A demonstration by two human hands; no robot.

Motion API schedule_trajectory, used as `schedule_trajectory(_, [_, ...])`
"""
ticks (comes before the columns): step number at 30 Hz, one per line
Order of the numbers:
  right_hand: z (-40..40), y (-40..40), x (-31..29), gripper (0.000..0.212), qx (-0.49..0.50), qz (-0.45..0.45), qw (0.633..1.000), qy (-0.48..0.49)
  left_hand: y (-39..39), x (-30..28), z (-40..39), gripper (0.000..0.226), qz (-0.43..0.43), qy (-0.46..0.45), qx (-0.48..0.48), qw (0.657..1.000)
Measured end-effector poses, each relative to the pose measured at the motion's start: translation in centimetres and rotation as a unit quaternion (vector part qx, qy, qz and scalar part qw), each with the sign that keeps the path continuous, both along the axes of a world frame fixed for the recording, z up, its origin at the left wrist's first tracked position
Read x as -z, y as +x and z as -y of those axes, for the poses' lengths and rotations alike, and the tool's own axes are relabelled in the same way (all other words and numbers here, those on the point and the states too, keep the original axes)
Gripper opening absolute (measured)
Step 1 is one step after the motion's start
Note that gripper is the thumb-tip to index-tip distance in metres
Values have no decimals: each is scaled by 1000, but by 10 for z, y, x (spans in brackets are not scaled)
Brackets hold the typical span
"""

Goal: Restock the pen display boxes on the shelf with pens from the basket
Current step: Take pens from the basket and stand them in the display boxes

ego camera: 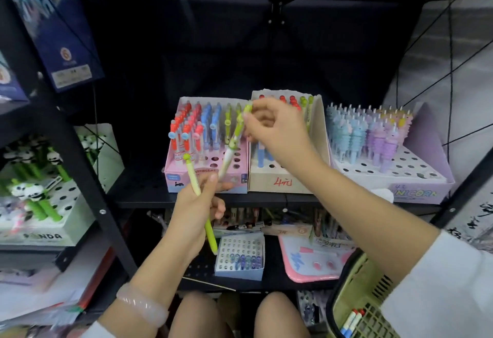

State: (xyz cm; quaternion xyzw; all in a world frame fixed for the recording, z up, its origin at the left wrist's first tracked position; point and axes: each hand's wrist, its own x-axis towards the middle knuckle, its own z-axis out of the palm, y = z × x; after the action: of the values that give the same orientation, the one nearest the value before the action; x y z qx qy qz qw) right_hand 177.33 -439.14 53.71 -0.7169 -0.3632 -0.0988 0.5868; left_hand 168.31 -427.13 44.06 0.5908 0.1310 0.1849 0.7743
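Our left hand (196, 204) gripping a green pen (200, 204), our right hand (274, 129) pinching another green pen's top (247, 109) above the pink display box (205, 180) at the shelf's front edge (213, 199)

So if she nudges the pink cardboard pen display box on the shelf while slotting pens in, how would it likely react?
The pink cardboard pen display box probably slides easily: it looks light and rests loose on the black shelf. It may be back-heavy, since its red, blue and green pens crowd the rear rows, leaving front holes empty. The tan box alongside likely checks rightward shifts.
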Motion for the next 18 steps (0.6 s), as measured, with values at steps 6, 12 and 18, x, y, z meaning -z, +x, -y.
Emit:
schedule_trajectory(6, [-19, 43, -38, 10, 146, 115, 968, -167, -1, -3, -16, 16, -38, -46, 17, 998])
schedule_trajectory(12, [-31, 61, -24, 20, 146, 121, 918, -348, -4, -3, -23, 26, -25, -130, 46, 990])
schedule_trajectory(18, [-45, 67, -21, 32, 241, 241, 808, -481, -3, 2, -20, 20, -8, -19, 27, 999])
